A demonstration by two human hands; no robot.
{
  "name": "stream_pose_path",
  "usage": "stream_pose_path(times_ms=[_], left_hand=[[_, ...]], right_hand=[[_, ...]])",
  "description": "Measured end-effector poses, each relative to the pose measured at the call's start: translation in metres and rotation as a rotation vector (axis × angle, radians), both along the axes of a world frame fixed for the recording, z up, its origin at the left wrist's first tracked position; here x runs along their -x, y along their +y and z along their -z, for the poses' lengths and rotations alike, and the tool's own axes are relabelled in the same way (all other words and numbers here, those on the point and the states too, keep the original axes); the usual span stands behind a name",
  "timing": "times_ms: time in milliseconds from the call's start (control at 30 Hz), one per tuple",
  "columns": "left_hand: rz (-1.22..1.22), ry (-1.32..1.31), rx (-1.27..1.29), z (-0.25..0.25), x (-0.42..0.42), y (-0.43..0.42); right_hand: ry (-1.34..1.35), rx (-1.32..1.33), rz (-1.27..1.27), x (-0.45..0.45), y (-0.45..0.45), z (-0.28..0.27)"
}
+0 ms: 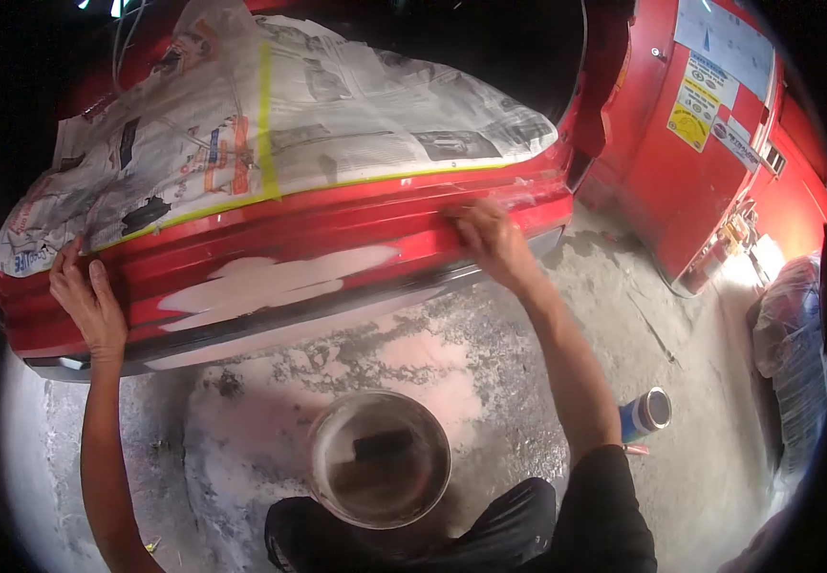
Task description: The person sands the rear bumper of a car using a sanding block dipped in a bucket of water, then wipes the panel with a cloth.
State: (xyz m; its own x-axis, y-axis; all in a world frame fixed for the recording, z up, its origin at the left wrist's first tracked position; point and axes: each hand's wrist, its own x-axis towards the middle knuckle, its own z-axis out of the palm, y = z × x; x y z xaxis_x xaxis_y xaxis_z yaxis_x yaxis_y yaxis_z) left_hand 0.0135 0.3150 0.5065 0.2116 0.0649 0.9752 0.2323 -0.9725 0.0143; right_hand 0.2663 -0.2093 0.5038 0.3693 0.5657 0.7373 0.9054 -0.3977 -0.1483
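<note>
A red car bumper (337,224) spans the view, with a pale filler patch (270,282) along its lower middle. Newspaper sheets (356,110), edged with yellow-green tape (266,124), cover the part above it. My left hand (88,294) rests on the bumper's left end, fingers apart and nothing in it. My right hand (492,239) is on the bumper's right part, its fingers curled against the red surface; whether something lies under them is hidden.
A round tub (440,487) with murky liquid and a dark block (383,444) stands between the knees. A blue can (635,420) is on the dusty floor at the right. Beyond are a red panel with stickers (662,181) and a plastic-wrapped bundle (791,353).
</note>
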Motion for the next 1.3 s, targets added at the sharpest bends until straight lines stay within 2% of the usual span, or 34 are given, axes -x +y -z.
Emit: stream_pose_path(times_ms=[67,100,167,200,300,367,400,433,467,500,600,667,767,833,867,900,967,1033,1067,1133,1200,1233,1300], left_hand=[[0.003,0.005,0.003,0.0,0.001,-0.005],[0.008,0.008,0.0,-0.003,0.001,-0.008],[-0.003,0.019,-0.008,-0.004,0.003,-0.007],[0.0,0.028,-0.013,-0.004,0.003,-0.006],[-0.032,0.056,-0.065,-0.001,0.005,0.003],[-0.023,0.069,-0.086,0.0,0.005,0.009],[-0.019,0.061,-0.073,-0.002,0.004,0.006],[-0.014,0.052,-0.059,-0.003,0.002,-0.001],[-0.008,0.045,-0.047,-0.003,0.001,-0.003],[-0.015,0.043,-0.056,-0.001,0.001,0.0],[-0.017,0.04,-0.074,-0.004,-0.001,0.003],[-0.01,0.076,-0.054,-0.003,0.003,-0.002],[-0.01,0.087,-0.067,-0.002,0.007,0.002],[-0.033,0.099,-0.067,0.0,0.006,0.006],[-0.026,0.092,-0.067,-0.001,0.003,0.006],[-0.018,0.09,-0.067,-0.002,0.002,0.004],[-0.01,0.077,-0.049,-0.003,0.003,0.002],[-0.002,0.049,-0.022,-0.003,0.002,-0.002],[-0.005,0.051,-0.021,0.0,0.002,-0.003],[-0.017,0.071,-0.035,0.0,0.005,0.002],[0.004,0.07,-0.037,-0.002,0.004,0.001],[0.021,0.076,-0.036,-0.001,0.004,0.0],[0.01,0.074,-0.056,-0.002,0.002,0.0]], right_hand=[[0.033,0.121,0.202,0.01,0.009,0.005],[0.232,-0.04,0.008,-0.005,0.038,0.04],[0.134,-0.069,-0.049,0.029,0.114,0.057],[-0.155,0.071,0.098,0.075,0.135,0.029],[-0.119,-0.023,-0.123,0.083,0.141,0.013],[-0.271,0.097,0.079,0.033,0.084,0.029],[-0.395,0.268,0.114,0.007,0.041,0.022],[-0.294,0.253,0.154,-0.021,0.006,0.023],[-0.21,0.094,0.138,-0.03,-0.02,0.017],[0.049,-0.107,0.223,-0.021,-0.031,0.01],[-0.227,0.134,0.292,-0.013,0.01,0.029],[-0.158,-0.129,0.119,0.037,0.071,0.032],[-0.241,-0.06,0.078,0.024,0.05,0.024],[-0.262,-0.029,0.14,-0.033,-0.009,0.03],[-0.366,-0.05,0.232,-0.066,-0.038,0.039],[-0.079,-0.153,0.301,-0.052,-0.055,0.028],[-0.124,0.078,0.376,-0.049,-0.04,0.035],[0.082,-0.06,0.278,-0.01,0.003,0.038],[-0.192,-0.109,0.173,0.03,0.03,0.015],[-0.206,-0.09,0.055,-0.002,0.008,0.019],[-0.128,0.034,0.313,-0.05,-0.038,0.033],[-0.09,-0.109,0.304,-0.061,-0.059,0.027],[0.099,0.041,0.272,-0.089,-0.06,0.043]])
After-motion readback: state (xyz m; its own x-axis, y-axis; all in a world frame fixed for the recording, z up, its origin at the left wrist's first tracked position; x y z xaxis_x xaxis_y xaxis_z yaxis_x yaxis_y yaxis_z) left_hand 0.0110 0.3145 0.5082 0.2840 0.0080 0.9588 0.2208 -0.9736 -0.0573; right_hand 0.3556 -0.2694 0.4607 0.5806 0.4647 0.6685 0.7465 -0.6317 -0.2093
